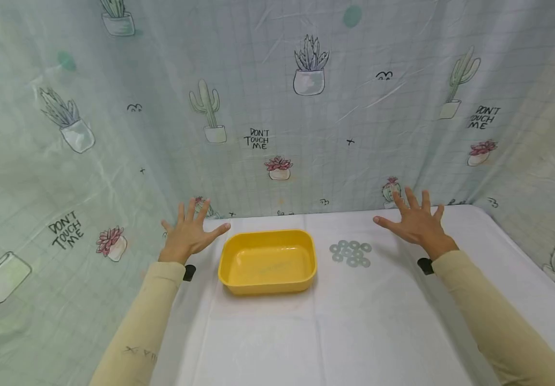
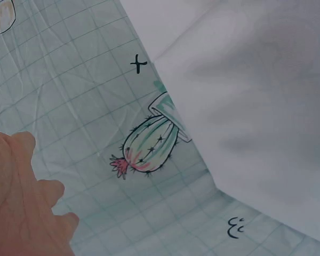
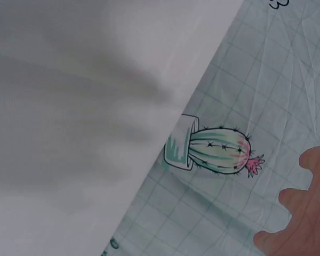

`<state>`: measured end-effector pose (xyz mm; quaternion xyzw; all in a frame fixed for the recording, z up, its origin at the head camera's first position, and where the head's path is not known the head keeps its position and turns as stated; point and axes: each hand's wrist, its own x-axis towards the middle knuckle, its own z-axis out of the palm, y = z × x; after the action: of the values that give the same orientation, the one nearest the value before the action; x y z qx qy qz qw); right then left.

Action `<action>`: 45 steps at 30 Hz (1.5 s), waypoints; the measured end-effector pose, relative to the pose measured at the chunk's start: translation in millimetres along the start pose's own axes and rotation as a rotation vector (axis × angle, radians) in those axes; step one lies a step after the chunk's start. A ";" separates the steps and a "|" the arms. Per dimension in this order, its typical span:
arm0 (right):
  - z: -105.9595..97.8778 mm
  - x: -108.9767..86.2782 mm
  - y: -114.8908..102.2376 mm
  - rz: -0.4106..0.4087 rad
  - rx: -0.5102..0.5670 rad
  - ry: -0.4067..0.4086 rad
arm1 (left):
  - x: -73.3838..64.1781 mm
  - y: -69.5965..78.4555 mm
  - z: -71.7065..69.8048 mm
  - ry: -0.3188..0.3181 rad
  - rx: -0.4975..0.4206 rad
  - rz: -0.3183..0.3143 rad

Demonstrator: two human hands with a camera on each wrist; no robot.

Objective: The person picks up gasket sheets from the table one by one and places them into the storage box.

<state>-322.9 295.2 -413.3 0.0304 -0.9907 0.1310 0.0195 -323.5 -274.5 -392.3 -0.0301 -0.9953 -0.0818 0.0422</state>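
In the head view my left hand is held up with its fingers spread, left of a yellow rectangular tub. My right hand is likewise spread, over the far right of the table. Neither hand holds anything. Between the tub and the right hand lies a loose cluster of pale, translucent green rings, flat on the white cloth. The tub's inside shows only its yellow floor. Part of the left palm appears in the left wrist view, and part of the right palm in the right wrist view.
A white cloth covers the table. A pale green curtain printed with cacti hangs close behind the table's far edge and along both sides. Dark bands sit at both wrists, below beige sleeves.
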 end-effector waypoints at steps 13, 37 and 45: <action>-0.4 -1.2 -12.7 -0.025 -0.004 0.025 | -2.1 -0.5 4.0 0.000 0.003 0.009; 27.5 -15.2 -32.4 -0.095 0.371 -0.005 | -25.1 7.7 29.0 -0.057 -0.542 -0.059; 50.1 -21.7 -29.2 -0.024 0.632 -0.106 | -33.7 5.2 55.4 -0.139 -0.798 -0.163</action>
<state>-300.9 255.2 -455.1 0.0535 -0.9002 0.4303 -0.0412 -294.0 -262.0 -449.0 0.0293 -0.8851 -0.4622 -0.0466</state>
